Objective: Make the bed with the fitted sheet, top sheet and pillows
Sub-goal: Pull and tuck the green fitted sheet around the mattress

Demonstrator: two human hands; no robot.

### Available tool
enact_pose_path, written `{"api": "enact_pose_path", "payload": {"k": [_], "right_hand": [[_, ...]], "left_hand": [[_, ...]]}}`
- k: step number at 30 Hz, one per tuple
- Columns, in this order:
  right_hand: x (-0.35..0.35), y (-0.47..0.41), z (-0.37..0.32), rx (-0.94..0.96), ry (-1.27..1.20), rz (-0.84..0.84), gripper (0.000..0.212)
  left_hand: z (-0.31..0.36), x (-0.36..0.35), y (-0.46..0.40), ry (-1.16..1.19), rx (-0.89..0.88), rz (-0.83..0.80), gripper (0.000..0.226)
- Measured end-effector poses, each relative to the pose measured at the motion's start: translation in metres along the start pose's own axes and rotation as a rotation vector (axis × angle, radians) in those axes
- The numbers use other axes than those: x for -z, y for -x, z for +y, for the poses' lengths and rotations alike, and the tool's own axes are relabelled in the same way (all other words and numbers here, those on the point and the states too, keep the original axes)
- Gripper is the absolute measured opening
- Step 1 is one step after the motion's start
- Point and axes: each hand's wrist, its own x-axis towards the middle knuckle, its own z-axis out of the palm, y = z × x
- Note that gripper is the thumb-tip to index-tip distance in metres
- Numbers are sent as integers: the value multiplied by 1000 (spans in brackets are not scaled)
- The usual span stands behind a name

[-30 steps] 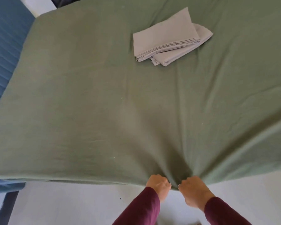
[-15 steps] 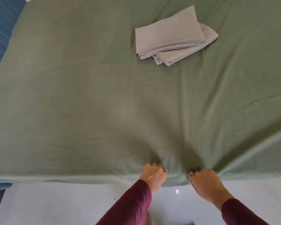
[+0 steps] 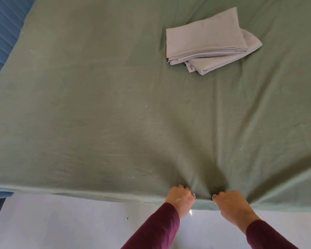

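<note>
Head view, only cam I'm getting. I'm seeing both hands working the near edge of the green sheet (image 3: 115,105), which is lying spread over the bed. Left hand (image 3: 180,196) is bunching a fistful of the hem, fingers curled in. Right hand (image 3: 232,202) is gripping the hem just beside it, same way. Creases are fanning out from the two grips.

Risks, my read: both grips are sitting close together, so a hard tug is likely dragging only the middle and skewing the sheet; blue mattress (image 3: 4,42) is already showing at far left. Pull could also be sliding the folded grey linens (image 3: 205,40) lying on top, twd the far right.

Count: 1 green sheet, 2 folded grey pieces stacked, 2 hands. No pillows in view.
</note>
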Motion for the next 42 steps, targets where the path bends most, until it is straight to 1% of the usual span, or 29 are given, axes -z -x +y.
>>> {"api": "enact_pose_path", "payload": {"k": [1, 4, 6, 9, 15, 17, 20, 24, 27, 29, 32, 35, 37, 40, 42], "right_hand": [[-1, 1, -3, 9, 2, -55, 36], [-1, 0, -6, 14, 45, -96, 35], [-2, -4, -6, 28, 71, -77, 35], [-2, -5, -7, 6, 43, -78, 34], [3, 0, -15, -5, -2, -93, 33], [6, 1, -12, -10, -61, -72, 33], [5, 5, -1, -20, -110, 6, 34], [-12, 23, 36, 33, -91, 58, 31], [-34, 40, 85, -58, -124, 106, 30], [-51, 55, 127, -128, -172, 178, 33], [-75, 84, 186, -223, -181, 183, 47], [-101, 102, 230, -303, -162, 179, 54], [-114, 107, 246, -302, -146, 166, 54], [-126, 101, 257, -229, -103, 165, 50], [-129, 96, 262, -172, -64, 166, 45]], "left_hand": [[1, 0, 2, 26, -4, 6, 25], [1, 0, 4, 104, -2, -30, 24], [0, 2, 3, 121, 11, -34, 26], [1, 8, -1, 117, 32, -52, 29], [3, 28, 4, 15, -29, -131, 29], [0, 37, 4, -6, -6, -141, 30], [2, 40, 1, 7, 66, -112, 32], [20, 39, -9, 44, 198, -108, 30], [54, 50, -24, 70, 226, -88, 40], [86, 68, -51, 90, 236, -34, 46], [141, 91, -97, 120, 166, 101, 51], [190, 109, -131, 87, 99, 139, 50], [210, 115, -147, 16, 118, 113, 47], [219, 118, -163, -89, 156, 54, 38], [221, 119, -169, -120, 123, 36, 35]]}}
